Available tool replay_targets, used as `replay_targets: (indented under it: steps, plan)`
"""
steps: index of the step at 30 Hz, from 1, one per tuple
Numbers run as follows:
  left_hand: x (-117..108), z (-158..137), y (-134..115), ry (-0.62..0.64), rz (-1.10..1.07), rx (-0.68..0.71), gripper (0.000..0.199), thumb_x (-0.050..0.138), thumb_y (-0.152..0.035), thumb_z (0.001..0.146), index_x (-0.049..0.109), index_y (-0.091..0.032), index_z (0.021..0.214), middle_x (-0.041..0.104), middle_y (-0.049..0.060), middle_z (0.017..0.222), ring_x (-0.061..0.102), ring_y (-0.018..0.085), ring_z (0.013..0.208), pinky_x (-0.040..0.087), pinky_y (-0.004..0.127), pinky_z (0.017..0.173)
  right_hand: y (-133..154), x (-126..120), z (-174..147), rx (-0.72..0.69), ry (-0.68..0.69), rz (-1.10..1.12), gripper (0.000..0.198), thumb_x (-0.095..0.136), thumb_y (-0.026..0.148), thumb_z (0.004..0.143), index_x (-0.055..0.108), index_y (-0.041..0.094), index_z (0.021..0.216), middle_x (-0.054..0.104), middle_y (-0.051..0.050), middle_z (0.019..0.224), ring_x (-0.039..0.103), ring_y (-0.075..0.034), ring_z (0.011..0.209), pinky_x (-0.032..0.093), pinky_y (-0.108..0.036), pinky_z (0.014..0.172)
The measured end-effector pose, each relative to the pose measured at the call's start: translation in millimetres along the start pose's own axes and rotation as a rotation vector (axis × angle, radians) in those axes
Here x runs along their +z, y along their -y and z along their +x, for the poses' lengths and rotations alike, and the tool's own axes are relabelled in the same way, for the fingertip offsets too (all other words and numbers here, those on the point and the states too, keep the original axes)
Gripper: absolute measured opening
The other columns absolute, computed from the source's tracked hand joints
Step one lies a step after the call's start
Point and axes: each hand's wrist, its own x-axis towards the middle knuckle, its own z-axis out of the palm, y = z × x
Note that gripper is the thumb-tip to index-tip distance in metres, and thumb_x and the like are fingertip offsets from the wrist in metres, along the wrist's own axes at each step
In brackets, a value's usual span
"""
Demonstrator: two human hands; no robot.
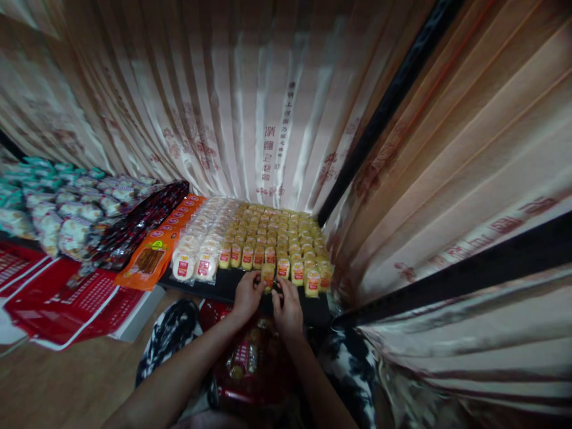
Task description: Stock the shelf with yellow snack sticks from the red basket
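Rows of small yellow packaged cakes (263, 226) with red labels stand on a black surface (226, 285). One yellow packaged cake (267, 276) sits forward of the front row, between my hands. My left hand (248, 293) is closed, with its fingertips at the packet's left side and lower edge. On the packet's right side are the bent fingertips of my right hand (288, 305). The fingertips partly cover the packet's lower corners. White round packaged cakes (206, 266) lie in columns just left of the yellow ones.
Leftward lie an orange snack bag (154, 253), dark red packets (134, 223) and several white-and-green bags (74, 208). Red printed bags (84, 310) lie at the lower left. Below my hands is a red container with packets (245, 354). Pleated curtains and dark poles (384, 119) enclose the back and right.
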Motion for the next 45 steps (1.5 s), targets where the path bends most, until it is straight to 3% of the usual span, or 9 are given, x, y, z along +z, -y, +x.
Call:
replay_targets:
  steps: [6,14,18,25,33,45]
  plan:
    - [12,15,-4,-0.045,0.046,-0.001,0.021,0.055,-0.016,0.08,0.06,-0.014,0.101,0.062,0.006,0.091,0.058,0.017,0.086,0.044,0.029,0.08,-16,2,7,-0.131,-0.058,-0.181,0.038,0.036,0.024,0.089,0.058,0.017,0.119,0.057,-0.013,0.109,0.053,-0.021,0.105,0.047,-0.041,0.092]
    - [22,22,-5,-0.089,0.062,0.019,0.029,0.057,-0.015,0.078,0.051,-0.017,0.106,0.058,0.005,0.1,0.058,0.016,0.089,0.044,0.027,0.079,-25,8,11,-0.086,-0.036,-0.18,0.043,0.033,0.021,0.088,0.055,0.021,0.125,0.053,-0.012,0.111,0.053,-0.019,0.103,0.049,-0.037,0.088]
    - [25,23,-1,-0.091,0.045,0.019,0.024,0.057,-0.019,0.08,0.048,-0.017,0.102,0.055,0.002,0.09,0.056,0.013,0.075,0.045,0.025,0.073,-24,7,10,-0.049,-0.002,-0.179,0.044,0.031,0.021,0.088,0.053,0.023,0.127,0.052,-0.011,0.113,0.053,-0.019,0.103,0.049,-0.036,0.088]
    - [31,29,1,-0.057,0.108,0.047,0.015,0.055,-0.02,0.083,0.049,-0.019,0.096,0.053,0.0,0.084,0.055,0.014,0.08,0.043,0.025,0.075,-22,7,9,-0.073,-0.021,-0.166,0.043,0.031,0.02,0.09,0.052,0.023,0.127,0.052,-0.011,0.114,0.052,-0.018,0.105,0.047,-0.036,0.091]
    - [29,29,-9,-0.04,0.206,-0.02,0.016,0.054,-0.022,0.084,0.05,-0.02,0.099,0.057,0.0,0.09,0.057,0.014,0.083,0.041,0.023,0.07,-22,9,9,-0.096,-0.044,-0.194,0.044,0.032,0.014,0.087,0.053,0.021,0.125,0.052,-0.012,0.114,0.052,-0.018,0.106,0.047,-0.036,0.091]
    - [18,12,-15,-0.076,0.167,0.022,0.029,0.051,-0.025,0.086,0.051,-0.02,0.114,0.054,0.007,0.11,0.056,0.019,0.098,0.044,0.028,0.082,-19,4,7,-0.09,-0.015,-0.097,0.038,0.036,0.016,0.082,0.062,0.019,0.11,0.057,-0.011,0.107,0.058,-0.017,0.095,0.05,-0.035,0.088]
